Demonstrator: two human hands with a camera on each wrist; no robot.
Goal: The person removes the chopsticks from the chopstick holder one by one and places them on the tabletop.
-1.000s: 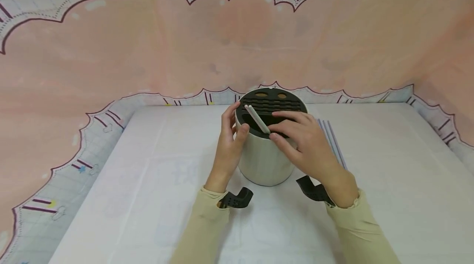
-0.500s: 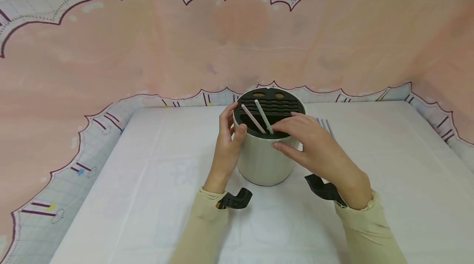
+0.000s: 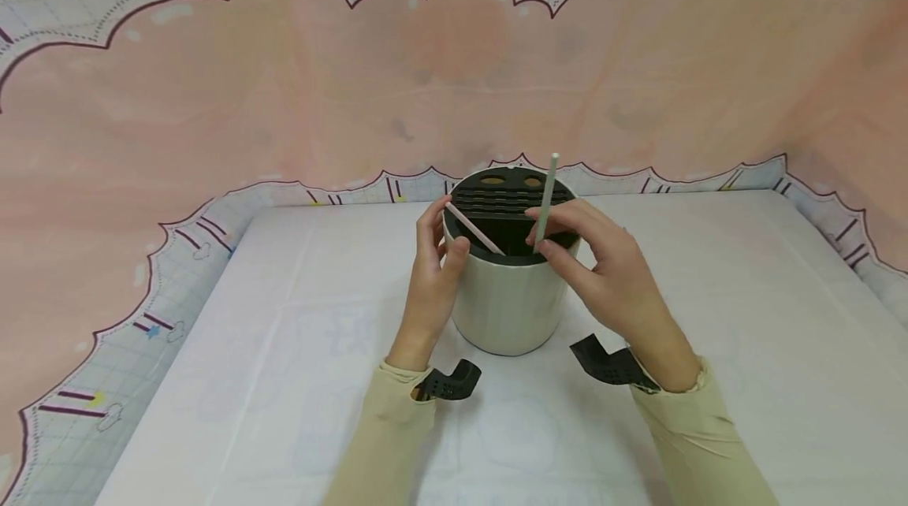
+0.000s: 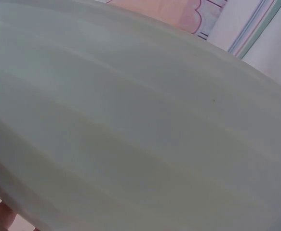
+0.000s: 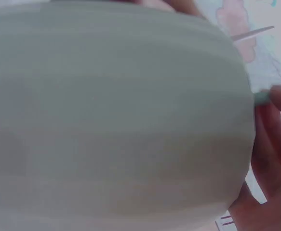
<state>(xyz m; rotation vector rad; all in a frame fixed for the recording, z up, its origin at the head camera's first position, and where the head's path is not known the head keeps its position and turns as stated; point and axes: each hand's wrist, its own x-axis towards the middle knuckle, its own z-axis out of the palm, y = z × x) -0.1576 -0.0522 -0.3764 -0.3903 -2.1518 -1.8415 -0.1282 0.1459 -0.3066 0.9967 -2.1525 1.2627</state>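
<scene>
A round, off-white holder [image 3: 505,309] with a black slotted top [image 3: 496,199] stands upright on the table. My left hand [image 3: 431,285] grips its left side, thumb in front and fingers round the edge. Between the thumb and fingers of my right hand [image 3: 613,269] is a thin pale green stick [image 3: 548,191], pinched low and nearly upright over the right part of the front opening. A pale pink stick [image 3: 474,228] leans left inside that opening, its lower end hidden. In the right wrist view the holder wall [image 5: 121,110] hides most of the scene, with the green stick [image 5: 261,98] at its rim.
White cloth covers the table [image 3: 319,372]. Several thin coloured rods [image 4: 260,26] lie on it beyond the holder, seen in the left wrist view. Behind the table hangs a peach-coloured patterned cloth [image 3: 319,96].
The two sticks, together at first, have come apart. The green one has swung upright and right, pinched by my right hand; the pink one leans further left. My left hand stays on the holder.
</scene>
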